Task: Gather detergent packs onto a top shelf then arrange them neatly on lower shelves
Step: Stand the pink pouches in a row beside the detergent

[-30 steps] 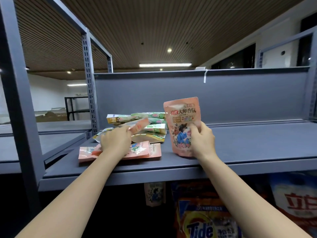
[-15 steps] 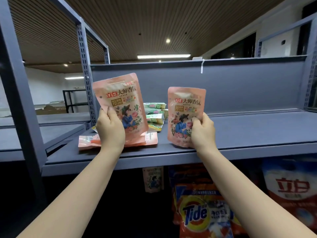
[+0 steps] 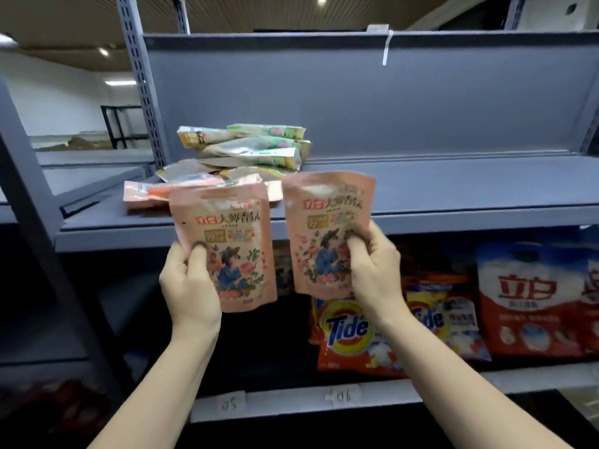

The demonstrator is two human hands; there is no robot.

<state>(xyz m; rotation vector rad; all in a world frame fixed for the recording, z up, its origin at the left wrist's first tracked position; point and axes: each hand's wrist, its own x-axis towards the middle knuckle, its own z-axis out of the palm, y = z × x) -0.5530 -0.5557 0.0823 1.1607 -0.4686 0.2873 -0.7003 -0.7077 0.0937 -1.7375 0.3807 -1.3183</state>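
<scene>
Two pink detergent pouches with a flower print are held upright in front of the top shelf's front edge (image 3: 453,218). My left hand (image 3: 189,283) grips the left pink pouch (image 3: 227,228) by its lower left side. My right hand (image 3: 376,270) grips the right pink pouch (image 3: 327,215) at its lower right side. Behind them on the grey top shelf lies a loose pile of green and yellow packs (image 3: 252,147), with several flat pink packs (image 3: 152,196) in front of it.
On the lower shelf (image 3: 534,377) stand orange Tide bags (image 3: 350,338) and a red-and-white detergent bag (image 3: 531,303). Paper labels "05" (image 3: 230,404) and "06" (image 3: 343,396) are stuck to its front edge. A perforated grey upright (image 3: 142,89) stands at the left.
Both hands have come down and toward me with their pink pouches, from over the top shelf to in front of its edge. The view has tilted down, showing more of the lower shelf.
</scene>
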